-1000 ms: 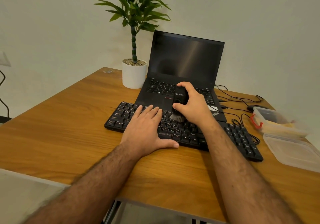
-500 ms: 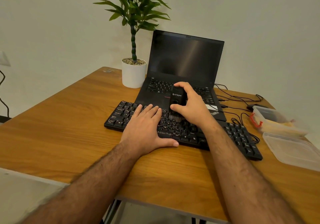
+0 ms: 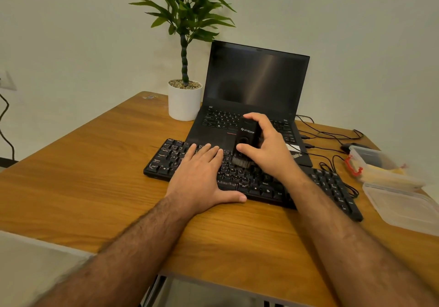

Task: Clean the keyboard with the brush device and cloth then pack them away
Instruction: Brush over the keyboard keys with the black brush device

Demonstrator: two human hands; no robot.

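While brushing: bristles of the black block-shaped brush device (image 3: 245,138) meet the black full-size keyboard (image 3: 256,183) mid-board
Right hand (image 3: 268,147): pinches device upright; steering it
Left hand (image 3: 202,178): flat, spread; steadies keyboard, likely against sliding

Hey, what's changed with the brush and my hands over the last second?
The right hand slid the brush a little left along the keyboard, toward the left hand, bristles down on the keys. Its grip on the brush is the same, nothing taken up or let go. The left hand stayed flat on the keys; laptop, plant pot and box did not move.
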